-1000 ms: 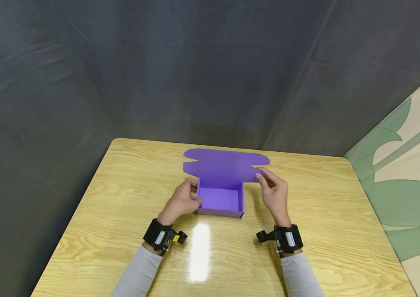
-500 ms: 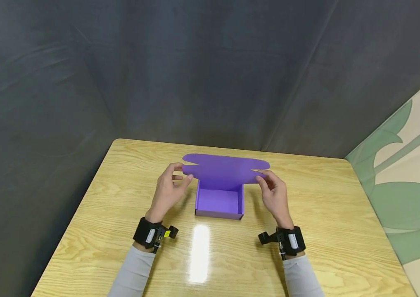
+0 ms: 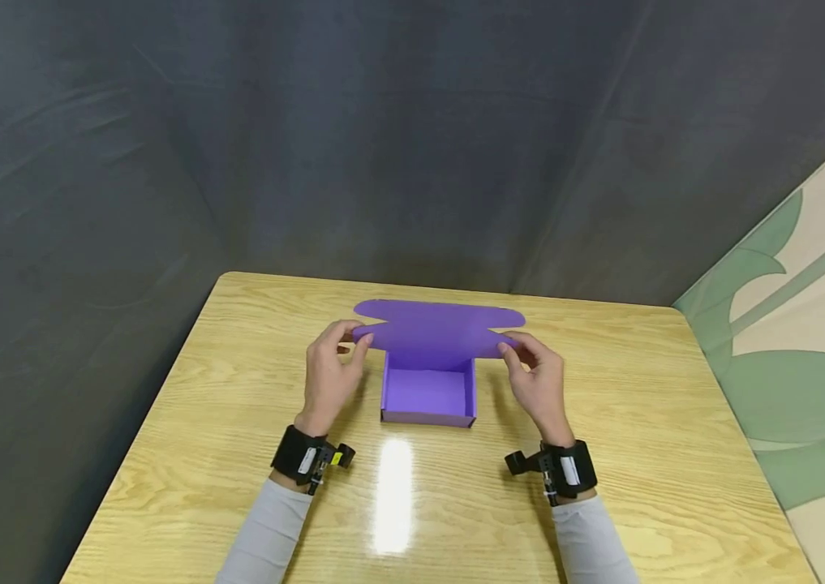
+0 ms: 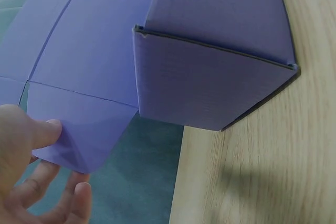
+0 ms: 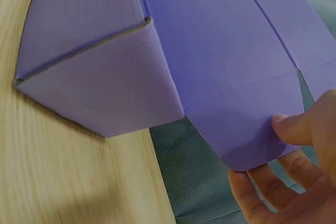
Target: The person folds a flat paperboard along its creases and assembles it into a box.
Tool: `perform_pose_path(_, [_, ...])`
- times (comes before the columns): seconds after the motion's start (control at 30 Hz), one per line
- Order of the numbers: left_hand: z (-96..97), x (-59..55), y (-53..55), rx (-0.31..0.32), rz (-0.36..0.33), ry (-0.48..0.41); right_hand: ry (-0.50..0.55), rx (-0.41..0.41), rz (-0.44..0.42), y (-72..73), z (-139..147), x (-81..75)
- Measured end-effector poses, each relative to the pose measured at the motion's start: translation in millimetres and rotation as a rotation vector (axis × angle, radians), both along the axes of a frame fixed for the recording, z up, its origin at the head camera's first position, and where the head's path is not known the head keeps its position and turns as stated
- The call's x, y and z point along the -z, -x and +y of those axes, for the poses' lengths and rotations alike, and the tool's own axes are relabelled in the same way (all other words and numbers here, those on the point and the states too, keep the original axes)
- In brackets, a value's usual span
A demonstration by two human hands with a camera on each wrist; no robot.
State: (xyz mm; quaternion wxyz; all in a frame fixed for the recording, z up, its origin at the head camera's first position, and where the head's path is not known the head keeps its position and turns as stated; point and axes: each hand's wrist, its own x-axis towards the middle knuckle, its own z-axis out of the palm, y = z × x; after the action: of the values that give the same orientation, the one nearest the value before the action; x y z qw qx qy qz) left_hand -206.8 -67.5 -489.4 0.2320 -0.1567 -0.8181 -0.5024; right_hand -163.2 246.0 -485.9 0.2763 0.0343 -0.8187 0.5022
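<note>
A purple cardboard box stands on the table with its lid raised at the back. Nothing lies inside the box. My left hand pinches the lid's left side flap, thumb on the inner face and fingers behind it. On the other side my right hand pinches the right side flap in the same way. The front flap with rounded ends extends along the lid's far edge.
The wooden table has its back edge a little behind the box. A dark curtain hangs behind and to the left. At the right is a cloth with a green leaf pattern.
My left hand has gone from the box's left wall up to the left side flap and taken hold of it. My right hand keeps its grip. The lid has tilted slightly.
</note>
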Motion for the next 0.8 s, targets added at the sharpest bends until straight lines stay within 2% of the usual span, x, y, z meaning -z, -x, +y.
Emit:
perform_pose_path(0.23, [-6.6, -0.2, -2.0, -0.023, 0.012, 0.012, -0.136, -0.018, 0.066, 2.2, 0.8, 2.2])
perform_pose_path(0.47, [-7.2, -3.7, -4.0, -0.024, 0.019, 0.018, -0.318, 0.018, 0.128, 0.0, 0.7, -3.4])
perform_pose_path(0.67, [-2.9, -8.6, -6.6, 0.008, 0.027, 0.005, -0.345, 0.045, 0.167, -4.1, 0.3, -7.8])
perform_pose_path(0.8, [0.3, -11.5, -7.8, 0.023, 0.028, -0.001, -0.347, 0.048, 0.135, -8.5, -0.5, -11.0])
